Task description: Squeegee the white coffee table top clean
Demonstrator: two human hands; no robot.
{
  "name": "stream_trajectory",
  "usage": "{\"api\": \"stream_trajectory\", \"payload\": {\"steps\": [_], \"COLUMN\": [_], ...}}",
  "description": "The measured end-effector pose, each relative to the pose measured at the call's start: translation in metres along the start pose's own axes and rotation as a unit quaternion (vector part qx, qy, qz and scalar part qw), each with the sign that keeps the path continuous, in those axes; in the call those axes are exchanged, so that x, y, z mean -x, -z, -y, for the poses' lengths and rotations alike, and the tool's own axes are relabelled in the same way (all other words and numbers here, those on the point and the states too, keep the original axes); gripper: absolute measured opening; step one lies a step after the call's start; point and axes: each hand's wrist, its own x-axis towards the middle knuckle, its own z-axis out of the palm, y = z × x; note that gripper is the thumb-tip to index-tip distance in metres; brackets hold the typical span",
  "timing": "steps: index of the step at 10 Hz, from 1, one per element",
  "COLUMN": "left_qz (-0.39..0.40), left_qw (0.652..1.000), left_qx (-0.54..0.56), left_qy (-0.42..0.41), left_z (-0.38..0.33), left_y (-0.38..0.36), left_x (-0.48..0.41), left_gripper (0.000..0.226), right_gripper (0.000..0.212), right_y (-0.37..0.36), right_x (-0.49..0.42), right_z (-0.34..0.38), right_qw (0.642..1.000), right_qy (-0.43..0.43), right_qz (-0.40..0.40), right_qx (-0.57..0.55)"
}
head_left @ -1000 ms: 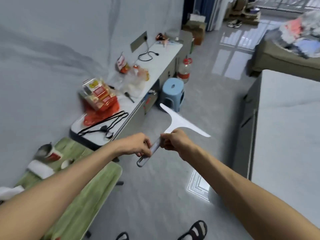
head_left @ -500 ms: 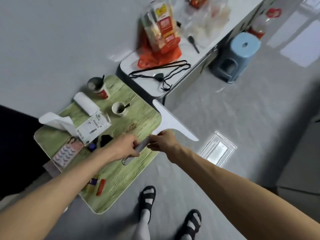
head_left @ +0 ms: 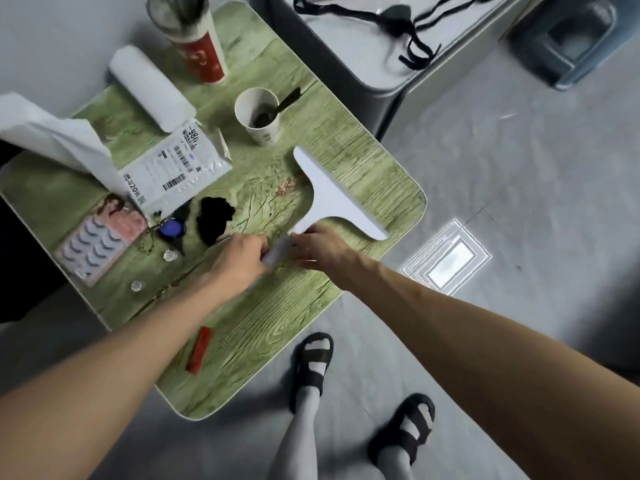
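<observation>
white parcel bag (head_left: 175,168) label: "20元", perhaps "986"; rest too small.

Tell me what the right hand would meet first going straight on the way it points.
Past the squeegee handle it grips, the right hand would likely meet the left hand first, though depth is unclear.

Left forearm (head_left: 121,344) and right forearm (head_left: 467,327): both bare from frame edge to wrist. Left hand (head_left: 239,258) and right hand (head_left: 322,251): ungloved. Footwear: black open-toed strap sandal on the left foot (head_left: 313,362) and a matching black strap sandal on the right foot (head_left: 405,431), each with broad bands across the foot. Whether the lower legs are bare or in pale hosiery cannot be determined.
</observation>
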Motion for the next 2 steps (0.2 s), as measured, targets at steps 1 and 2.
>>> {"api": "stream_trajectory", "payload": {"steps": [1, 2], "left_qz": [0.019, 0.032], "left_qw": [0.999, 0.996], "left_qx": [-0.027, -0.083], "left_qy": [0.010, 0.005], "left_z": [-0.003, -0.022], "left_y": [0.001, 0.017], "left_x": [-0.002, 0.000], "left_gripper": [0.016, 0.026], "right_gripper": [0.023, 0.019], "right_y": [0.005, 0.024], "right_x": [0.000, 0.016], "right_z": [0.001, 0.009], "right_qw": [1.000, 0.999], "right_qy": [-0.012, -0.023], "right_qz": [0.013, 0.002], "right_qx": [0.000, 0.041]}}
